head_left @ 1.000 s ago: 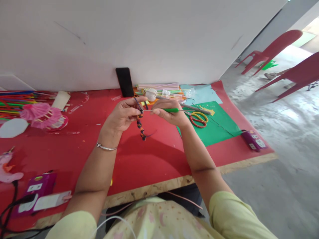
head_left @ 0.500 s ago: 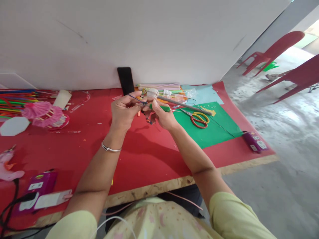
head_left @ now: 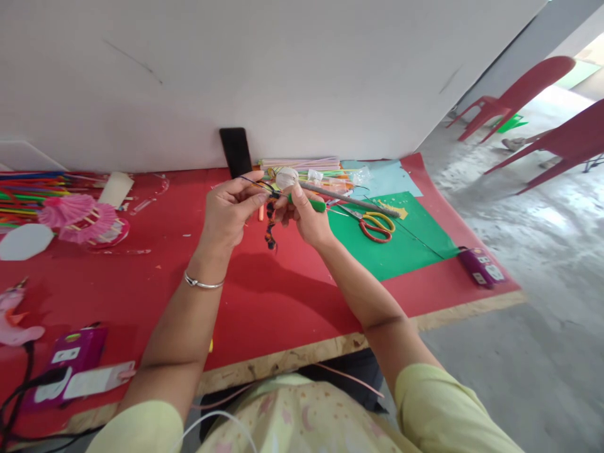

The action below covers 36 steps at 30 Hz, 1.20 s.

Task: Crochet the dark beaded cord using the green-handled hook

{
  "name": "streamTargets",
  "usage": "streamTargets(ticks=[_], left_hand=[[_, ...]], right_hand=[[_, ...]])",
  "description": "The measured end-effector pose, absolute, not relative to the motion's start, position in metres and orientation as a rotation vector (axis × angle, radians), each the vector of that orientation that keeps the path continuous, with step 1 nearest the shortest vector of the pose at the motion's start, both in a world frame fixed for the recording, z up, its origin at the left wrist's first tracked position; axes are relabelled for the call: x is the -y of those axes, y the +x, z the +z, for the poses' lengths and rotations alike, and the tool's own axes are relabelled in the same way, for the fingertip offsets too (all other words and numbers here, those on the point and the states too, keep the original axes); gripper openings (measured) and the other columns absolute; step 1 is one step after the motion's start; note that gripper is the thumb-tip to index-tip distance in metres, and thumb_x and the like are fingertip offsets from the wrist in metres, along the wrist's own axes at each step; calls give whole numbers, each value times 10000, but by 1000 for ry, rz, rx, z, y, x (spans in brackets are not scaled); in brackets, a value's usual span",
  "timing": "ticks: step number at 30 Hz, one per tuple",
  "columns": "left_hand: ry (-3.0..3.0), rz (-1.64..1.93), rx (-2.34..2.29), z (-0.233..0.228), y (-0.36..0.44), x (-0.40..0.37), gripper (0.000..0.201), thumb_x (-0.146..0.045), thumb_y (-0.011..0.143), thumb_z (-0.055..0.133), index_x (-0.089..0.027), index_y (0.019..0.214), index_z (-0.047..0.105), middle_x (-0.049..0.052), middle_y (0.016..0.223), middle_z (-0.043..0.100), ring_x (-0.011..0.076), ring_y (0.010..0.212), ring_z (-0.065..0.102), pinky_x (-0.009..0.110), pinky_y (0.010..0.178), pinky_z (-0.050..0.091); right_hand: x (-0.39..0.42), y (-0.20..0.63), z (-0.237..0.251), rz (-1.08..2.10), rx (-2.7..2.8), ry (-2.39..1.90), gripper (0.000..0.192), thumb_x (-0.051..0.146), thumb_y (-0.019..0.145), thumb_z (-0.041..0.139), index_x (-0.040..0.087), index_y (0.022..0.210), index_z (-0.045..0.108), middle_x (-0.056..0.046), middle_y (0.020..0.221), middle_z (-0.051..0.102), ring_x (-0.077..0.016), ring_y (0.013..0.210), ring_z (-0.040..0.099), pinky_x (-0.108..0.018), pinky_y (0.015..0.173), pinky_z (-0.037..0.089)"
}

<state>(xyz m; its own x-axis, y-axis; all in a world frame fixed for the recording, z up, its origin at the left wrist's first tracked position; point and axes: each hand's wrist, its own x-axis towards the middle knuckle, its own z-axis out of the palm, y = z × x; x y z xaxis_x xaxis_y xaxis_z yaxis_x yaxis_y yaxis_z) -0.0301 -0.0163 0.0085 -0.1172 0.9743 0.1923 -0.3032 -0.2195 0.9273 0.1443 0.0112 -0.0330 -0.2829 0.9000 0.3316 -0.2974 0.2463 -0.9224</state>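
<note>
My left hand (head_left: pixel 231 204) pinches a dark strand of yarn (head_left: pixel 250 181) between thumb and fingers. From between my hands a short dark-blue and orange yarn strip (head_left: pixel 270 226) hangs down, looking knotted or crocheted. In my right hand (head_left: pixel 306 217) is a thin tool, apparently a crochet hook, with a green handle (head_left: pixel 317 206); its tip meets the top of the strip, where details are too small to tell. Just behind my fingers lies a whitish ball (head_left: pixel 285 178), with a long grey stick (head_left: pixel 349 198) running from it to the right.
Scissors (head_left: pixel 375 226) lie on a green sheet (head_left: pixel 401 251) to the right. A black phone (head_left: pixel 236 153) leans against the wall. Left are pink paper crafts (head_left: pixel 82 220), coloured sticks (head_left: pixel 33 189), a pink glue gun (head_left: pixel 19 314) and a purple box (head_left: pixel 78 355). Another purple box (head_left: pixel 481 267) sits far right.
The yarn strip now hangs down in full view; before, it was bunched under my right fingers. My left hand has shifted slightly left, and the right fingers have moved off the strip.
</note>
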Motion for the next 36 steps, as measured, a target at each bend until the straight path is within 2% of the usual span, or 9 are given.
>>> streamTargets(ticks=[5, 12, 15, 18, 20, 24, 27, 32, 36], left_hand=[[1090, 1582, -935, 7, -29, 16, 444, -157, 678, 1003, -253, 1082, 847, 2, 841, 803, 141, 763, 732, 235, 609, 518], [1097, 1547, -976, 12, -30, 17, 348, -231, 711, 975, -236, 1044, 874, -17, 693, 723, 59, 474, 433, 233, 442, 293], [1079, 1528, -1005, 14, -29, 17, 314, -281, 705, 950, -226, 1005, 874, -16, 651, 701, 63, 446, 421, 236, 420, 236], [1053, 1523, -1005, 13, -28, 16, 325, -350, 729, 919, -205, 1016, 873, 20, 728, 764, 64, 445, 450, 235, 404, 189], [1051, 1526, -988, 12, -29, 16, 358, -361, 712, 934, -194, 1023, 872, 18, 725, 766, 57, 436, 439, 229, 400, 187], [1073, 1531, -969, 9, -30, 13, 444, -231, 617, 994, -210, 1042, 865, -3, 720, 765, 41, 439, 415, 219, 418, 249], [1068, 1546, -985, 9, -29, 13, 426, -193, 607, 980, -215, 1019, 871, 11, 751, 783, 50, 464, 442, 225, 423, 268], [1078, 1526, -964, 9, -29, 13, 424, -233, 602, 1008, -221, 1007, 885, -13, 671, 721, 57, 446, 442, 227, 413, 247], [1105, 1501, -1002, 7, -33, 13, 281, -319, 640, 1030, -195, 828, 860, -18, 552, 627, 63, 423, 407, 236, 417, 250]], right_hand=[[-12, 144, -34, 1293, 1394, -674, 630, 824, 997, 612, 217, 873, 729, -47, 700, 730, -181, 595, 678, -307, 536, 582], [-13, 142, -33, 1354, 1301, -663, 686, 884, 921, 660, 211, 820, 744, -33, 639, 669, -151, 511, 564, -301, 465, 482], [-11, 142, -30, 1332, 1320, -728, 753, 956, 893, 594, 220, 815, 731, -26, 619, 646, -153, 507, 547, -307, 473, 474], [-11, 141, -30, 1323, 1332, -749, 740, 953, 880, 621, 224, 814, 731, -23, 610, 645, -156, 513, 547, -305, 470, 456], [-12, 141, -32, 1331, 1324, -734, 711, 927, 891, 646, 226, 811, 732, -27, 622, 657, -159, 524, 557, -303, 468, 448], [-13, 140, -34, 1340, 1306, -709, 672, 889, 922, 654, 230, 816, 741, -30, 633, 664, -162, 528, 560, -304, 470, 450], [-11, 141, -32, 1346, 1320, -698, 665, 872, 936, 656, 224, 817, 749, -33, 639, 668, -161, 535, 571, -308, 490, 467], [-6, 142, -28, 1322, 1376, -744, 697, 894, 907, 660, 209, 819, 751, -30, 680, 698, -153, 592, 626, -283, 530, 477], [-9, 141, -32, 1333, 1398, -721, 668, 846, 939, 667, 198, 808, 756, -23, 678, 702, -133, 585, 627, -266, 540, 461]])
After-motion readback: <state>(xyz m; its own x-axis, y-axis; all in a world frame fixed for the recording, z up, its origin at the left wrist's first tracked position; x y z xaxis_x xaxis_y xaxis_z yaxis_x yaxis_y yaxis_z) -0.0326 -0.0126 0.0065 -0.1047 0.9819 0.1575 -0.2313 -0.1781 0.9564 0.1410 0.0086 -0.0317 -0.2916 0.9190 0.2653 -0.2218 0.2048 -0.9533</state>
